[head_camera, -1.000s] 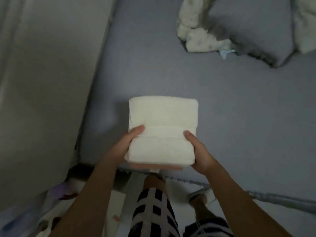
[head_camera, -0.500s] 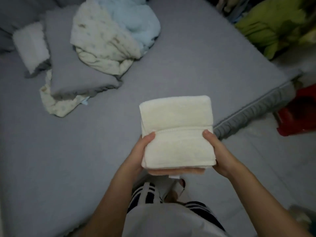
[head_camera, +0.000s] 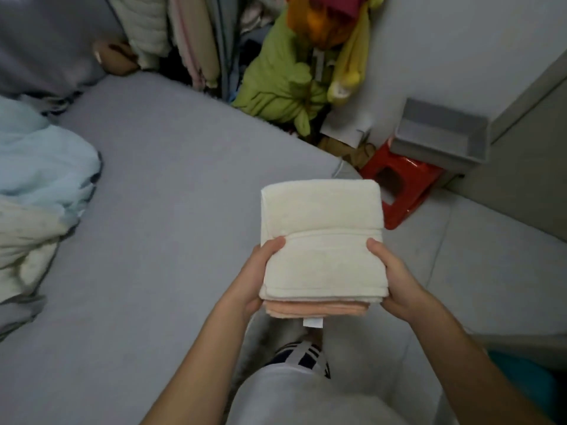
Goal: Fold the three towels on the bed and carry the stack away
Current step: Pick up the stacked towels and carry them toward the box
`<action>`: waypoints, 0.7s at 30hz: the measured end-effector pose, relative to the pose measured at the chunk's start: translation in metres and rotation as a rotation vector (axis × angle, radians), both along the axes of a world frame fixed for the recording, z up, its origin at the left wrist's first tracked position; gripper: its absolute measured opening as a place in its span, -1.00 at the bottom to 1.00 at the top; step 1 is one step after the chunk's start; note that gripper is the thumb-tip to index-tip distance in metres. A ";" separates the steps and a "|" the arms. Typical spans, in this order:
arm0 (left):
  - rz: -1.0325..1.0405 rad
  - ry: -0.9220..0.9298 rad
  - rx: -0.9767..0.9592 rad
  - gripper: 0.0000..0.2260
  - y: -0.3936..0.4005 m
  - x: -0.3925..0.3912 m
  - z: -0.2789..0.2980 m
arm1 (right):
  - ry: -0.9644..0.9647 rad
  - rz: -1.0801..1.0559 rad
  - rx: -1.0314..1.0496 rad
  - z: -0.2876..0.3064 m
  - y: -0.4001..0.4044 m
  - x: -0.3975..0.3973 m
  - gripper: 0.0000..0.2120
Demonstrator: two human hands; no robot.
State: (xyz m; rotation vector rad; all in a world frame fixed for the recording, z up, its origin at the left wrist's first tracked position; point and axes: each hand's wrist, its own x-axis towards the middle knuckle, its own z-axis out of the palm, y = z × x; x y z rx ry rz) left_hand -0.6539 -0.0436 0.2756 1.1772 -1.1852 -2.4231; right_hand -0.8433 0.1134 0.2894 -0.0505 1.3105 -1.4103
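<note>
The fingers of both hands are hidden beneath the folded cream and peach towel stack [head_camera: 322,240], whose lower layers cannot be counted.

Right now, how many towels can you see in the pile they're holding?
2 for sure: a cream towel on top and a peach towel peeking out underneath. The left hand and right hand grip the sides. A third may be hidden between or below.

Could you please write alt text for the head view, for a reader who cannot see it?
Two bare hands, left hand and right hand, hold a stack of folded towels, cream on top and peach beneath, above the edge of a grey bed. Crumpled pale bedding lies on the bed's left; a red stool and a pile of coloured clothes lie beyond.
</note>
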 end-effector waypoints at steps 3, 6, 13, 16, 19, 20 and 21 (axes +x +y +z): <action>-0.121 -0.026 0.034 -0.66 -0.029 -0.105 -0.004 | -0.007 -0.088 0.057 0.000 -0.011 -0.088 -0.60; -0.187 -0.038 0.072 -0.60 -0.042 -0.176 -0.002 | -0.023 -0.164 0.081 0.003 -0.013 -0.144 -0.60; -0.405 -0.111 0.112 -0.63 -0.067 -0.363 0.005 | -0.098 -0.408 0.052 -0.001 -0.008 -0.292 -0.68; -0.419 -0.105 0.156 -0.67 -0.072 -0.433 -0.002 | -0.128 -0.461 0.048 -0.013 -0.010 -0.352 -0.59; -0.405 -0.104 0.185 -0.71 -0.080 -0.504 -0.006 | -0.170 -0.474 0.044 -0.023 -0.017 -0.417 -0.55; -0.388 -0.110 0.184 -0.71 -0.081 -0.526 -0.006 | -0.175 -0.465 0.040 -0.025 -0.020 -0.440 -0.55; -0.361 -0.125 0.185 -0.69 -0.081 -0.547 -0.008 | -0.175 -0.450 0.050 -0.025 -0.022 -0.463 -0.55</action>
